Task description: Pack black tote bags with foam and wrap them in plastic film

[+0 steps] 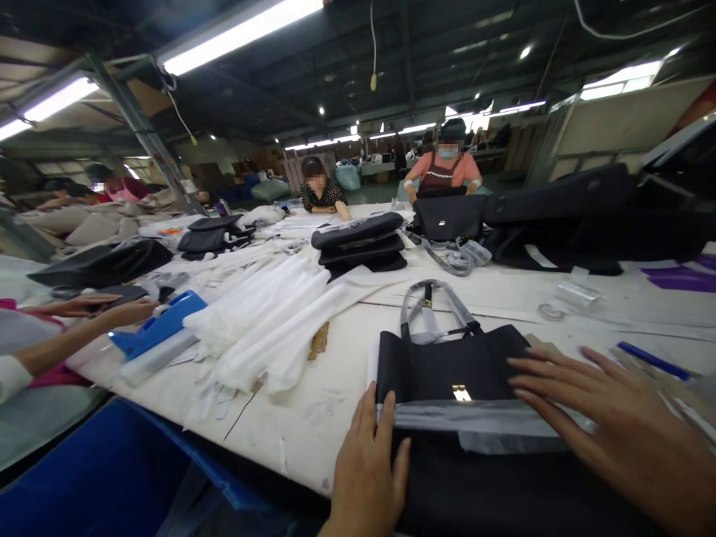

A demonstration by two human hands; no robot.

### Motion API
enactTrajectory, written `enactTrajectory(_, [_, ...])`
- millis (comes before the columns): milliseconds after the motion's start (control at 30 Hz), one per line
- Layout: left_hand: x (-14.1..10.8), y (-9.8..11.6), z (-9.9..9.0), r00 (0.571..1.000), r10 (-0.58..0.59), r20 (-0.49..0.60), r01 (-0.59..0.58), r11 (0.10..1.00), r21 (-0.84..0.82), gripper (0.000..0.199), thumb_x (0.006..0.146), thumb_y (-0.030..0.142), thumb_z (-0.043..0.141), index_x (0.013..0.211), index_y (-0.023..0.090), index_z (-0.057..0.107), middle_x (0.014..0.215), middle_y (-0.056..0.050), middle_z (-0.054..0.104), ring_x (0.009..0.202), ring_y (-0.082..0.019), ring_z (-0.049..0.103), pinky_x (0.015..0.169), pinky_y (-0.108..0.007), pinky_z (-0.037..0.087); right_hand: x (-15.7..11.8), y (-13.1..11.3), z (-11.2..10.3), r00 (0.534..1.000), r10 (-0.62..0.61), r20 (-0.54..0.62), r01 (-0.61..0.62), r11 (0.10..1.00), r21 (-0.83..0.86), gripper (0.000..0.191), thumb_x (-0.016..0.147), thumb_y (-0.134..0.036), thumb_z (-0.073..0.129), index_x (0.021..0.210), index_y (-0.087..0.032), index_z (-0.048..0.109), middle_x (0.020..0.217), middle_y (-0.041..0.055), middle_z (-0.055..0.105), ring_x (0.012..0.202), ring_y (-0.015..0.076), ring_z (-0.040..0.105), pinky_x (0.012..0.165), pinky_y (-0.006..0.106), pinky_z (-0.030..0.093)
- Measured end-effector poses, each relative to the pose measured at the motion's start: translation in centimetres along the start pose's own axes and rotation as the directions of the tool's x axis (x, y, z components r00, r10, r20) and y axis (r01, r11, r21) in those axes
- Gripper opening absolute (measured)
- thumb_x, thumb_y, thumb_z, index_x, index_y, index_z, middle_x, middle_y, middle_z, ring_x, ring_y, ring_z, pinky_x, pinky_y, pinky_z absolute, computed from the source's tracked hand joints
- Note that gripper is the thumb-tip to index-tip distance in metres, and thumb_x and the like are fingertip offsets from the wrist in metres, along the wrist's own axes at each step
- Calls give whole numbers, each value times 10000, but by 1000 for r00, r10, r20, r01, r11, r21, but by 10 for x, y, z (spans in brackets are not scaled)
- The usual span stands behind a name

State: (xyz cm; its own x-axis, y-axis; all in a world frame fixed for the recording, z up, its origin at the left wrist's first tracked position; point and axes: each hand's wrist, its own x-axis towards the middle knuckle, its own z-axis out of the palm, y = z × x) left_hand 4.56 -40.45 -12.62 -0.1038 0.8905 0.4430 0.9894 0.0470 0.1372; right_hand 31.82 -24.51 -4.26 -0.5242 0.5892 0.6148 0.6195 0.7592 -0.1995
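A black handbag [447, 365] with a gold clasp lies on the white table right in front of me. Its handle [439, 287], wrapped in clear film, points away from me. Across the bag, below the clasp, runs a strip of translucent white wrapping [481, 416]. My left hand [372, 462] rests on the bag's left edge, fingers stretched out and pointing forward. Over the right side of the bag lies my right hand [604, 418], its fingers extended and slightly spread, seemingly touching the surface. Neither hand grips anything.
White wrapping sheets [274, 313] and a blue tape dispenser [159, 324] lie to the left, near a co-worker's hands. Black bags [361, 242] are stacked ahead. A blue pen [654, 360] and a clear tape roll [579, 293] lie right. A blue bin [101, 470] stands below the table edge.
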Motion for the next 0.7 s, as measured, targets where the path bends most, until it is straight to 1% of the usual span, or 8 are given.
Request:
enactTrajectory(100, [4, -3, 1, 999, 32, -27, -32, 1000, -1, 554, 900, 283, 524, 1437, 160, 457, 1467, -189, 474, 1271, -300, 553, 941, -398, 565, 71, -33, 16, 999, 38, 34, -44, 981, 188, 337, 923, -470, 496, 1081, -298, 739, 1139, 26, 731, 1095, 265, 655, 1067, 472, 430])
enactTrajectory(167, [8, -8, -5, 998, 53, -23, -53, 999, -3, 549, 893, 304, 548, 1421, 170, 484, 1446, -181, 502, 1247, -299, 576, 928, -406, 573, 97, -40, 43, 995, 96, 13, -95, 947, 306, 332, 941, -405, 470, 1099, -270, 728, 1161, 37, 722, 1109, 253, 650, 1018, 434, 480])
enactTrajectory(300, [32, -18, -34, 995, 91, 40, -88, 994, -70, 391, 875, 396, 615, 1239, 261, 661, 1392, -103, 574, 1292, -319, 533, 986, -474, 534, 87, -26, 116, 986, 161, 32, -161, 910, 383, 316, 922, -289, 449, 1006, -201, 741, 1066, 86, 748, 1026, 250, 684, 950, 424, 526])
enactTrajectory(400, [79, -22, -55, 993, 82, 88, -61, 974, -216, 255, 928, 404, 550, 1058, 293, 738, 1323, -39, 637, 1212, -256, 607, 1003, -408, 524, 64, -18, 154, 981, 93, 168, -154, 904, 399, 294, 904, -215, 457, 1010, -207, 731, 1048, 81, 749, 1002, 235, 686, 928, 401, 532])
enactTrajectory(433, [101, -21, -57, 994, 72, 88, -47, 965, -259, 278, 944, 396, 527, 1109, 278, 717, 1278, -36, 668, 1165, -230, 636, 1001, -375, 520, 60, -17, 159, 980, 71, 185, -143, 901, 410, 297, 905, -197, 454, 1026, -210, 724, 1053, 76, 745, 1003, 229, 684, 931, 393, 529])
enactTrajectory(533, [174, -17, -38, 982, 69, 176, -22, 966, -258, 337, 964, 355, 490, 1234, 220, 640, 1194, -48, 709, 1071, -203, 673, 984, -327, 503, 59, -19, 159, 982, 95, 165, -159, 888, 431, 301, 911, -178, 447, 1046, -211, 714, 1051, 73, 743, 987, 228, 687, 913, 385, 531])
enactTrajectory(600, [219, -12, -9, 936, 61, 347, -13, 990, -138, 417, 967, 317, 468, 1352, 170, 531, 1290, -96, 651, 1098, -204, 654, 987, -306, 479, 62, -19, 153, 979, 154, 136, -199, 874, 443, 294, 915, -189, 453, 1038, -212, 718, 1052, 76, 745, 979, 237, 692, 898, 393, 537])
enactTrajectory(700, [264, -3, 40, 883, 41, 468, -8, 997, -72, 549, 844, 321, 651, 1330, 101, 524, 1226, -163, 667, 1113, -274, 640, 938, -325, 496, 66, -16, 145, 970, 229, 78, -237, 834, 498, 277, 915, -227, 476, 1029, -229, 728, 1073, 71, 744, 994, 247, 693, 911, 407, 532])
